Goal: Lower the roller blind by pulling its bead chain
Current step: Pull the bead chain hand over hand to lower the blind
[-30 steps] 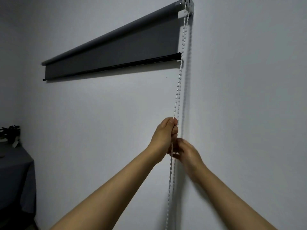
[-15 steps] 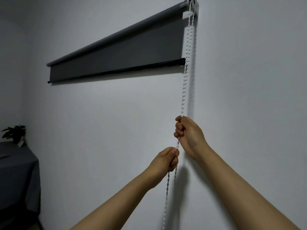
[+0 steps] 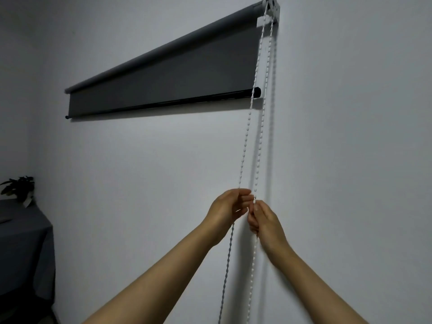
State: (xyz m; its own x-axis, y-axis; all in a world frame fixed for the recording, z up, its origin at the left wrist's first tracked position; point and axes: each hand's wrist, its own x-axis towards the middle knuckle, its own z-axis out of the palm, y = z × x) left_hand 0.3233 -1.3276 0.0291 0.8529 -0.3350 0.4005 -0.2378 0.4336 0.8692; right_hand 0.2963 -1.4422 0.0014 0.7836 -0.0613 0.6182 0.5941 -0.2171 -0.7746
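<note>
While both forearms reach up, left hand [image 3: 228,206] pinches the front strand of bead chain [image 3: 245,146]; right hand [image 3: 265,220] clenches the rear strand. No legible writing.

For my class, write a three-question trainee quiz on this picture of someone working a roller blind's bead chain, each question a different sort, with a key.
1. True or false: the blind is lowered fully.
2. Multiple choice: which hand is higher on the chain? A) left hand B) right hand C) neither touches it
3. Fill in: the plant stands at the picture's far ____ side.

Key
1. False: its bottom bar hangs just below the roll.
2. A: the left hand grips the left strand slightly higher; the right hand closes on the right strand.
3. left
</note>
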